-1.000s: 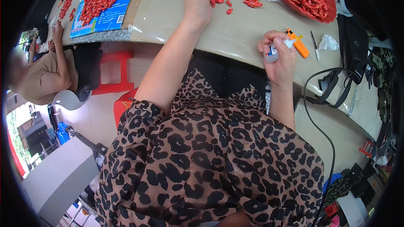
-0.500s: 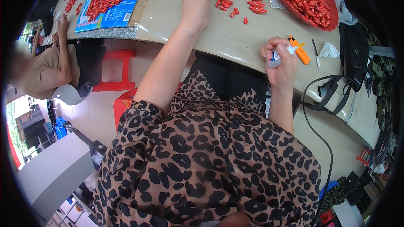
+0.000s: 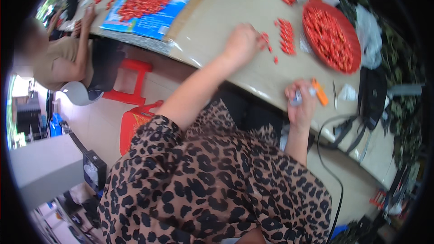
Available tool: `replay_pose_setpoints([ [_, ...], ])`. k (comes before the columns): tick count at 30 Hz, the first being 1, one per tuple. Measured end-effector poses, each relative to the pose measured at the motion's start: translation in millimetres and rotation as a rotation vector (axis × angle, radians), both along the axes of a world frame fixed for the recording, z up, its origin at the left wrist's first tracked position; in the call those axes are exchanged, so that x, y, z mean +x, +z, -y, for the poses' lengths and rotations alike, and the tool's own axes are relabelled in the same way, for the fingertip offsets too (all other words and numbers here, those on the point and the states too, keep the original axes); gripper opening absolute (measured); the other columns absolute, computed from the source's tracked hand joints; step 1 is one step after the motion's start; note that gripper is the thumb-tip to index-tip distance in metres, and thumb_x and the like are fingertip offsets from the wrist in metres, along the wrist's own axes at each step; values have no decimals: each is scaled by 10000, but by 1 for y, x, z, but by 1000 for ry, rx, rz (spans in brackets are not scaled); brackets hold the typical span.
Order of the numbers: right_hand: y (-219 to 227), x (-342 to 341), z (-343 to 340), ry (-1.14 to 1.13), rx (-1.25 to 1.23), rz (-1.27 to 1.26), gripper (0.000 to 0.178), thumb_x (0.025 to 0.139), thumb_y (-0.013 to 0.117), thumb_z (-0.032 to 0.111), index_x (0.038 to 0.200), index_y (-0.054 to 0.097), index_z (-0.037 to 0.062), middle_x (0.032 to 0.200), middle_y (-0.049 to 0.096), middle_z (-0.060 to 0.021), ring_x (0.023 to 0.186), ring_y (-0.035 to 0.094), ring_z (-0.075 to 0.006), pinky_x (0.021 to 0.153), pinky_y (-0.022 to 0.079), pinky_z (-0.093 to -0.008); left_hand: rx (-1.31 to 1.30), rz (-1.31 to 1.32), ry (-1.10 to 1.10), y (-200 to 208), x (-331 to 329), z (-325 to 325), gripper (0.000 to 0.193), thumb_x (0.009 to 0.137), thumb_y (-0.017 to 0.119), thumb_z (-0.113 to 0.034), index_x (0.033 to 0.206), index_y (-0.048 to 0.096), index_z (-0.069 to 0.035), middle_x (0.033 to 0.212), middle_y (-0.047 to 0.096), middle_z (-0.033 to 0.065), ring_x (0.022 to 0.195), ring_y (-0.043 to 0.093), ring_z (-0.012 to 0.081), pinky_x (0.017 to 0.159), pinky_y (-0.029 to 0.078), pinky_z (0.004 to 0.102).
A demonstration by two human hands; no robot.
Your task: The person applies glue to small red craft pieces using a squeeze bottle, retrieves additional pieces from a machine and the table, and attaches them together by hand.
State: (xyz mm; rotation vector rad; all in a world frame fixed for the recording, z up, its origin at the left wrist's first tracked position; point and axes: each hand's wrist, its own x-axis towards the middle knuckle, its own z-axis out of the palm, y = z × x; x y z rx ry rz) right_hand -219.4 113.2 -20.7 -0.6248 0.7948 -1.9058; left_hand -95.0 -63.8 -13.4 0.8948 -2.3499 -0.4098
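My left hand [image 3: 243, 45] reaches over the table with its fingers curled together, the fingertips at a few loose small red beads [image 3: 270, 49]. Motion blur and the hand itself hide whether a bead is pinched. In my right hand [image 3: 302, 108], near the table's front edge, is a small whitish squeeze bottle [image 3: 296, 97], its nozzle end beside a flat orange item [image 3: 320, 92]. Right of the loose beads, similar red pieces stand in a neat column [image 3: 286, 37]. One single bead [image 3: 275, 60] lies nearer to me.
A red bowl [image 3: 357, 54] heaped with red pieces stands at the right. Beyond the orange item lie a thin blade-like tool [image 3: 335, 95], a crumpled white tissue [image 3: 346, 92] and a black bag [image 3: 373, 101]. Leftward, more pieces cover a blue sheet [image 3: 135, 28]; another person [image 3: 68, 65] sits there.
My left hand has moved right and down onto the loose red beads, from the bare table beside them. My right hand still holds the squeeze bottle. The whole view has shifted and tilted.
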Motion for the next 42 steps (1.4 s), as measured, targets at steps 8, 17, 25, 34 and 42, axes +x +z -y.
replay_pose_setpoints([
  [8, 8, 8, -11, -26, 24, -60, 84, 784, 505, 101, 831, 502, 31, 734, 466, -63, 601, 420, -134, 552, 338, -278, -90, -108, -50, -6, 4, -7, 141, 718, 558, -158, 715, 581, -19, 739, 547, 124, 707, 507, 273, 678, 419, 347],
  [17, 9, 6, 2, -63, 31, -59, 96, 781, 508, 114, 801, 519, 20, 713, 486, -66, 556, 424, -123, 553, 337, -280, 520, -350, -55, 14, 20, 5, 178, 728, 587, -156, 830, 593, -9, 814, 560, 140, 780, 548, 207, 664, 430, 291],
  [25, 7, 5, -1, -20, 36, -48, 98, 777, 512, 114, 798, 519, 18, 726, 493, -73, 555, 426, -121, 555, 340, -280, 105, -81, -26, 9, 3, -7, 187, 647, 650, -172, 770, 622, -34, 801, 557, 122, 781, 513, 263, 714, 418, 334],
  [34, 15, 11, -4, -82, 73, -61, 103, 769, 521, 125, 787, 514, 24, 724, 460, -68, 578, 410, -119, 552, 330, -262, 57, -139, 41, 6, -1, -12, 107, 639, 616, -132, 687, 606, -36, 795, 558, 116, 808, 503, 266, 715, 413, 343],
  [42, 11, 15, -2, -64, 79, -250, 88, 784, 509, 72, 822, 505, -7, 772, 481, -80, 614, 453, -126, 583, 378, -278, 765, -618, -129, 5, 20, 6, 131, 721, 581, -93, 798, 536, 2, 808, 554, 75, 678, 534, 132, 603, 445, 248],
])
